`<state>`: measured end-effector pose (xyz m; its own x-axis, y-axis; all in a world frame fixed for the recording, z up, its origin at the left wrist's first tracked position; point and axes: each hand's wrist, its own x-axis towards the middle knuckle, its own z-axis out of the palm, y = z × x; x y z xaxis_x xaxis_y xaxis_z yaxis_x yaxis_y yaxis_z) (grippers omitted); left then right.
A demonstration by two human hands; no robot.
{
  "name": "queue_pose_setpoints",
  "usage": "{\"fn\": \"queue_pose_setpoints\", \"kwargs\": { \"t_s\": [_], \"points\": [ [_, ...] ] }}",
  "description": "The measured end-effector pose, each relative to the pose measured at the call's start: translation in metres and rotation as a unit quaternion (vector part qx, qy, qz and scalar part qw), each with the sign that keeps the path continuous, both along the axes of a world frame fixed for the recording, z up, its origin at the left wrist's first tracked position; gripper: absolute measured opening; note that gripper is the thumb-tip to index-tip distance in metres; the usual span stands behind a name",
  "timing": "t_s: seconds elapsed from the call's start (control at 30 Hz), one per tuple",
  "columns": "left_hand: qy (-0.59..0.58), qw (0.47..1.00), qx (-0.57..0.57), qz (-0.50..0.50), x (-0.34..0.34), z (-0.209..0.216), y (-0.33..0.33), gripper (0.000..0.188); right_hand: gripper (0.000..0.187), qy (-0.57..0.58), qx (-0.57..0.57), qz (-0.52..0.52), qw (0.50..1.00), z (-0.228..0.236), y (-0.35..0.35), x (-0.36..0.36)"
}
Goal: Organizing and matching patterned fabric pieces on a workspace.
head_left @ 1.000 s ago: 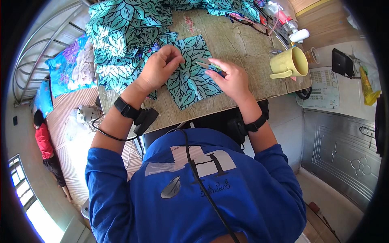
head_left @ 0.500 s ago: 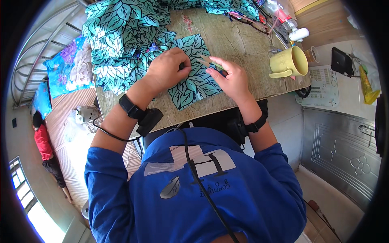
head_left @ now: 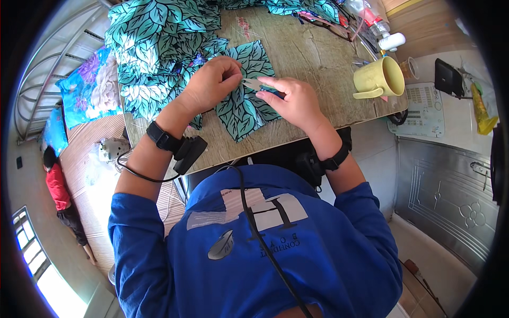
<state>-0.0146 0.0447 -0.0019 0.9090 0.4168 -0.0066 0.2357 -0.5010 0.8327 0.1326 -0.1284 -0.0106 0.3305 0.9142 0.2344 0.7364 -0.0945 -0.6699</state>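
A piece of teal leaf-print fabric [head_left: 249, 114] lies on the wooden table under and between my hands. My left hand [head_left: 212, 85] is closed in a pinch above the fabric's left side; whatever sits between its fingertips is too small to make out. My right hand [head_left: 298, 105] grips a pair of small thread snips [head_left: 252, 85], their blades pointing left, close to my left fingertips. Part of the handle is hidden by my fingers. Beyond my left hand rises a heaped pile of the same leaf-print fabric [head_left: 159, 40].
On the table's right stands a yellow mug [head_left: 369, 80]. Glasses [head_left: 324, 22] and a white-capped bottle [head_left: 391, 42] are at the far right. A cable [head_left: 146, 179] runs from my left wrist device. At far left is a person in a red top [head_left: 57, 185].
My right hand has moved left with the snips, bringing the blades up to my left fingertips. My left hand has shifted slightly left and up, and the fabric piece has slid a little left.
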Motion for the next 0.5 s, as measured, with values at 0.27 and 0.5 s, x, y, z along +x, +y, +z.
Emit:
{"fn": "queue_pose_setpoints", "kwargs": {
  "t_s": [0.27,0.5],
  "points": [
    [-0.022,0.999,0.03,-0.011,0.0005,-0.0074,0.0019,0.01,0.031,-0.02,0.003,0.007,1.0,-0.0006,0.0059,-0.0015],
    [-0.017,0.999,0.024,-0.019,0.0011,-0.0018,0.0007,0.01,0.029,-0.033,-0.009,0.012,0.999,-0.0008,0.0086,-0.0011]
  ]
}}
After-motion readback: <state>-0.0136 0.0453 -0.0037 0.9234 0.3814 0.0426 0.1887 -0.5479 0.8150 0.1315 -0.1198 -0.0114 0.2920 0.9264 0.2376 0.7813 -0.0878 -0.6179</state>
